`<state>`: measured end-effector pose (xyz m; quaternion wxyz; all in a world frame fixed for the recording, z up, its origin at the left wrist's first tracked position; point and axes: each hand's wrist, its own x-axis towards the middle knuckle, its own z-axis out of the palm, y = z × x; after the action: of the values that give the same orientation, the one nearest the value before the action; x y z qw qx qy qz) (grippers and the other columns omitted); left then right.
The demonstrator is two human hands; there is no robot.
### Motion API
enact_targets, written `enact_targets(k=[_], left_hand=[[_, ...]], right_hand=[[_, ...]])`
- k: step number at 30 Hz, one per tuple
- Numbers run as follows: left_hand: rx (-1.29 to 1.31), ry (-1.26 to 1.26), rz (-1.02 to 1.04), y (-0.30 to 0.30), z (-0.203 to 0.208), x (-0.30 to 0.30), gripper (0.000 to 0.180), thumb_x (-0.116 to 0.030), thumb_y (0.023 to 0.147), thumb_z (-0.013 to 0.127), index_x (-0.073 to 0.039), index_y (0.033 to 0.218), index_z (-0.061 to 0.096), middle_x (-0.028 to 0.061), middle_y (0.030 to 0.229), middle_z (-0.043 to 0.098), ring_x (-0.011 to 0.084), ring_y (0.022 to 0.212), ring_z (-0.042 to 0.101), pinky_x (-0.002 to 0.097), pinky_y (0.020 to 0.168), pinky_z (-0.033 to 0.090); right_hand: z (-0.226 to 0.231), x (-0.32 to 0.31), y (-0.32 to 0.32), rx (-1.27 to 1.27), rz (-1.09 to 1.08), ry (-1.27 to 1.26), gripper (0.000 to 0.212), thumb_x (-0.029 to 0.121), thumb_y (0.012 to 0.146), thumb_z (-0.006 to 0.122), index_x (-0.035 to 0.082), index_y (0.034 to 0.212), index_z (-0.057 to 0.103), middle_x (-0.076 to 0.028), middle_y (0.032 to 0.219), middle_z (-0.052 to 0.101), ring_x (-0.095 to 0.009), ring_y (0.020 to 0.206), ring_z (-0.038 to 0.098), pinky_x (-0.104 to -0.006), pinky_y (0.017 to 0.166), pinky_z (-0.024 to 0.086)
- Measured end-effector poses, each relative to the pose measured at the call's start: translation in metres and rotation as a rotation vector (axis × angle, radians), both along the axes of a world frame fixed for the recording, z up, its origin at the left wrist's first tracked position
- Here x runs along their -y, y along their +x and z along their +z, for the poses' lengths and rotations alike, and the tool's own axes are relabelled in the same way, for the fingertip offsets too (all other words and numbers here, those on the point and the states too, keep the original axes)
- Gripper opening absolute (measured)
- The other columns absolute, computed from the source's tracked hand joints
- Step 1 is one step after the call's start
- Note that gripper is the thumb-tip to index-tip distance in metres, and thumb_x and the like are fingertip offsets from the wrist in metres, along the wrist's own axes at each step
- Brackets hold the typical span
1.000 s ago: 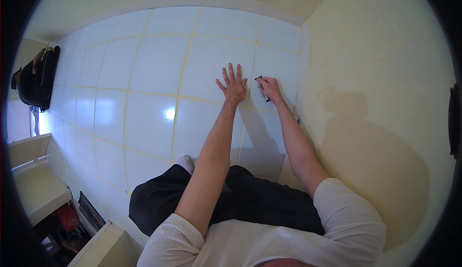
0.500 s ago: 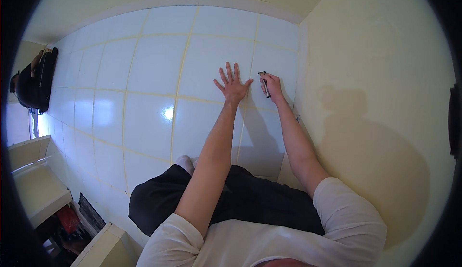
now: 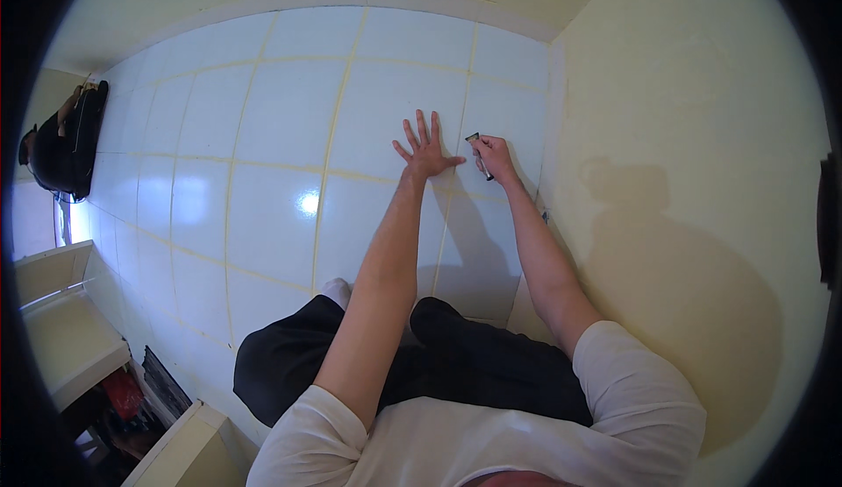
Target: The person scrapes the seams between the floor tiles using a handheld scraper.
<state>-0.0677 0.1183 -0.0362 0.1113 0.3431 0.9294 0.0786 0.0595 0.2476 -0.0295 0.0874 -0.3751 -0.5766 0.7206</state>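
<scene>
Head view: the reference for all positions is the right-hand wall (image 3: 715,118), a plain cream surface. The hand tool (image 3: 474,137) is located a short way left of this wall, over the white tiled floor (image 3: 281,110). The tool is slim, with a dark edge at its upper end, and lies tilted, its upper end farther from the wall than its lower end. Contact between the tool and the tile cannot be determined.

The right hand (image 3: 497,159) is between the tool and the wall. Its fingers are curled around the tool's middle, gripping it. The left hand (image 3: 428,159) is farther from the wall, beyond the tool. It is palm down on the tile with all fingers spread; the thumb points toward the wall and ends near the tool.

Yellowish grout lines (image 3: 330,132) divide the floor left of the wall. A shadow (image 3: 675,276) of the person falls on the wall itself. A co-worker (image 3: 63,152) in dark clothing and a pale shelf unit (image 3: 74,333) are both well apart from the wall, across the floor to its left.
</scene>
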Motion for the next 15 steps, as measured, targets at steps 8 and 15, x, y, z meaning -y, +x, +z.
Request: enact_targets(k=[8,15], left_hand=[[0.473,-0.135,-0.075,-0.014,0.05,0.004,0.163,-0.064,0.044,0.091,-0.019,0.155,-0.02,0.0174,0.16,-0.028,0.0465,0.143,-0.031,0.0788,0.105,-0.005],[0.471,-0.134,-0.052,-0.017,0.042,0.013,0.163,-0.064,0.044,0.091,-0.021,0.156,-0.02,0.0158,0.16,-0.029,0.0448,0.143,-0.031,0.0783,0.105,-0.006]], right_hand=[[-0.002,0.0,-0.011,0.124,0.299,0.42,0.029,0.022,0.09,0.066,-0.002,0.074,0.065,-0.005,0.056,0.058,-0.011,0.044,0.052,-0.03,0.043,0.04],[0.017,0.012,-0.016,0.22,0.345,0.211,0.027,0.02,0.088,0.065,-0.001,0.07,0.064,-0.002,0.055,0.056,-0.008,0.047,0.049,-0.0297,0.045,0.039]])
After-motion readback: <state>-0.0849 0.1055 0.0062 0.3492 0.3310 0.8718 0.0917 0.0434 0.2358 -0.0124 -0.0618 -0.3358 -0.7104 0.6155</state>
